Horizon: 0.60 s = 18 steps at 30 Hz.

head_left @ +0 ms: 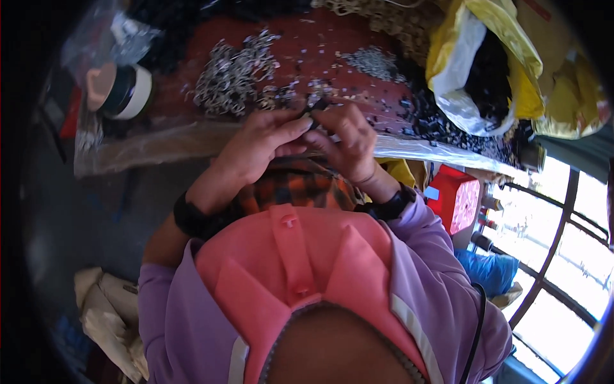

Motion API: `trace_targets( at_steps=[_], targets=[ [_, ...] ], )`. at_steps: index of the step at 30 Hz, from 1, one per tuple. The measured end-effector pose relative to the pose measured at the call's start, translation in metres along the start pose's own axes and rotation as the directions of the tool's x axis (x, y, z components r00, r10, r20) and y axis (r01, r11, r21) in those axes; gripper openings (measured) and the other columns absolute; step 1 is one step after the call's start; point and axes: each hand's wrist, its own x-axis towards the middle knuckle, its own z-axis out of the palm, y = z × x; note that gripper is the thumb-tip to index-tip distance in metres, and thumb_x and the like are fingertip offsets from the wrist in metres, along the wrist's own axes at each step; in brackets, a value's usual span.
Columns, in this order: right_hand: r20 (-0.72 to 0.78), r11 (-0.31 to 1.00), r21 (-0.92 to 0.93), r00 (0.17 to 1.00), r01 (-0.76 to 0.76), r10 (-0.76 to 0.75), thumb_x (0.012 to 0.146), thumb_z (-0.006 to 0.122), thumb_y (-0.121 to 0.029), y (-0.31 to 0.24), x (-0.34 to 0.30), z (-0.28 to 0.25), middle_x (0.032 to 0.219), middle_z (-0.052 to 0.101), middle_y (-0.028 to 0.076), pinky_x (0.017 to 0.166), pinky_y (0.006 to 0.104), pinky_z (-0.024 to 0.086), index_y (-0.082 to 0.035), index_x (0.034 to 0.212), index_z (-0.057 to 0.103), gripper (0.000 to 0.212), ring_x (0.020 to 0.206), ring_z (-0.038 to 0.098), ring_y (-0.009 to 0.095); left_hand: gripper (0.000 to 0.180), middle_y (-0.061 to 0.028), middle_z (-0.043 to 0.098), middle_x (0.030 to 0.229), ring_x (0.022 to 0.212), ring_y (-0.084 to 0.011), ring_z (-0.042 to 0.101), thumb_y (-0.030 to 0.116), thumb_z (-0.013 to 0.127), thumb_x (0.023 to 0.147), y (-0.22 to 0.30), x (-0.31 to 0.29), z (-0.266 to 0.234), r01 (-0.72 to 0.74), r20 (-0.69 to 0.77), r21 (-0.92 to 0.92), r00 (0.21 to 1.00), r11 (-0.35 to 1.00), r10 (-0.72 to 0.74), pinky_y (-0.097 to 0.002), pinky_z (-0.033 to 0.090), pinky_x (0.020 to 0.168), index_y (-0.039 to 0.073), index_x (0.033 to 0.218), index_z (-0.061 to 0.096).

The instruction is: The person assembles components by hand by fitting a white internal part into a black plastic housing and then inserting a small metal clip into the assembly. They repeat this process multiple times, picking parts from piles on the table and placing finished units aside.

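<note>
Both hands meet over the near edge of a red tabletop point(307, 48). Between my fingertips is a small black piece point(313, 114), too small and shadowed to name. My left hand point(261, 142) pinches it from the left, thumb stretched along it. My right hand point(347, 137) closes on it from the right with bent fingers. Just beyond my left hand lies a tangled heap of silver metal hooks point(231, 80). Past my right hand is a smaller pile of tiny silver metal parts point(376, 63). Little light-coloured bits are scattered beyond the fingertips.
Small black pieces point(441, 125) cover the table's right side, near an open yellow-and-white bag point(441, 83) with black contents. Tan loops point(390, 20) lie at the back. A round tub point(137, 93) stands left. Clear plastic point(160, 144) covers the near edge. A red container point(455, 198) sits lower right.
</note>
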Motion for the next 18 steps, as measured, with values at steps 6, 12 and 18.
trace_targets(
  at_steps=[6,12,18],
  targets=[
    [-0.134,0.957,-0.082,0.948,0.279,-0.288,0.062,0.066,-0.007,0.019,-0.01,-0.027,0.073,0.053,0.008,0.053,0.0281,0.042,-0.003,0.084,0.054,0.025,0.063,0.052,0.019,0.025,-0.0043,0.056,0.08,0.067,-0.0109,0.055,0.015,0.049,0.08,-0.002,0.011,0.017,0.085,0.028,0.083,0.996,0.993,-0.088,-0.0198,0.046,0.061,0.0,0.101,0.049],
    [-0.485,0.698,-0.621,0.875,-0.355,0.014,0.067,0.056,-0.005,0.136,-0.008,-0.137,0.079,0.056,0.007,0.056,0.0303,0.044,-0.008,0.08,0.057,0.013,0.065,0.055,0.018,0.025,-0.0032,0.055,0.076,0.066,-0.0091,0.054,0.022,0.05,0.08,-0.006,0.02,0.006,-0.047,-0.013,0.234,0.999,0.971,0.051,-0.0181,0.044,0.058,0.001,0.093,0.053],
    [-0.186,0.504,-0.805,0.941,-0.311,0.284,0.068,0.056,-0.024,0.272,-0.049,-0.234,0.104,0.05,0.009,0.08,0.0372,0.037,-0.015,0.107,0.049,0.041,0.09,0.047,0.03,0.024,-0.0043,0.055,0.078,0.064,-0.0093,0.054,0.02,0.052,0.079,-0.004,0.029,0.014,-0.087,-0.05,0.24,0.994,0.967,0.101,-0.0179,0.044,0.058,0.001,0.093,0.052]
  ],
)
